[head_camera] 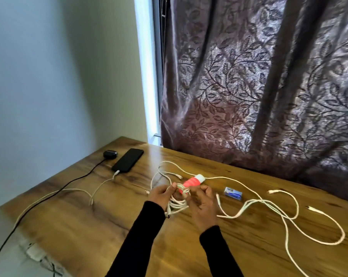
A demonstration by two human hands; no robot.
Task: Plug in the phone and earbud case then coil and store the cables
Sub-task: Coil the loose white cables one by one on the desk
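Earbud case (110,154) sits at far-left corner of the table (101,232), phone (128,160) just right of it, each w/ a cable running off toward the left edge. Mid-table, left hand (161,195) & right hand (202,204) are side by side w/ a coiled cable (177,204) between them, a tube (193,181) just behind. Small box (233,193) lies right of the hands, loose cables (289,214) spread further right; curtain (259,80) hangs behind the table.

Glossy wooden table (109,226); patterned cloth curtain (259,86); glossy phone (127,160).
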